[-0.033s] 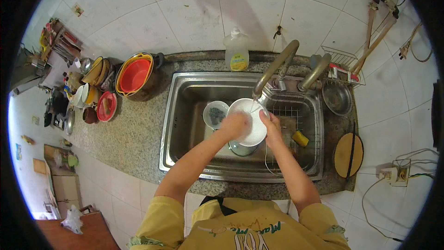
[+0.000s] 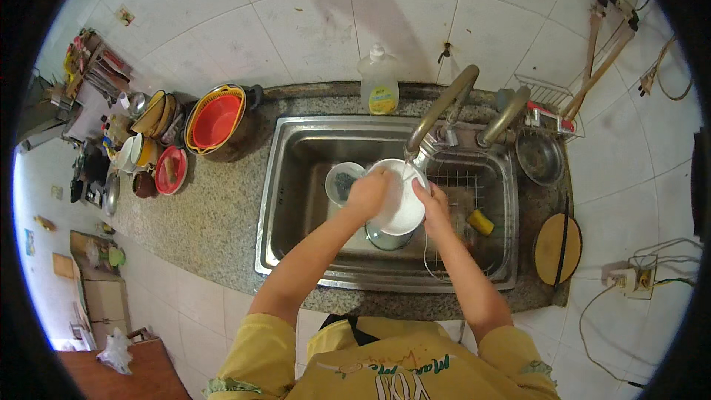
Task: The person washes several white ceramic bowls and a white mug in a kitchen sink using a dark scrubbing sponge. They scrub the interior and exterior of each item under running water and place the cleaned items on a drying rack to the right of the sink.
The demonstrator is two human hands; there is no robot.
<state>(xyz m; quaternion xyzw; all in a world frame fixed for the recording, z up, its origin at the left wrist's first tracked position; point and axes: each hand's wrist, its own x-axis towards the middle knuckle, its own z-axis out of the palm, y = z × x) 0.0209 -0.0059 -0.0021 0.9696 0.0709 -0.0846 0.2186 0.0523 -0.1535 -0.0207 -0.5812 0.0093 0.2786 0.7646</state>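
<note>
Under the running tap [image 2: 444, 107], a white bowl [image 2: 404, 211] is tilted over the sink [image 2: 311, 150], with water falling into it. My right hand [image 2: 434, 204] grips its right rim, thumb on the inner side. At the left rim is my left hand [image 2: 369, 194], its fingers curled over the bowl's edge and partly hidden. Just left of that hand, a smaller white bowl [image 2: 332, 187] in the sink holds something dark grey. Beneath the held bowl, a clear glass bowl [image 2: 388, 239] is partly covered.
A yellow sponge [image 2: 481, 222] lies on a wire rack [image 2: 461, 178] at the sink's right. Behind the sink stands a soap bottle [image 2: 381, 81]. A pot with red and yellow baskets [image 2: 216, 120] sits left. A metal bowl [image 2: 539, 157] and a round board [image 2: 557, 248] are right.
My left hand has moved slightly up and left, from inside the white bowl to its left rim. The bowl has shifted a little; my right hand keeps its hold.
</note>
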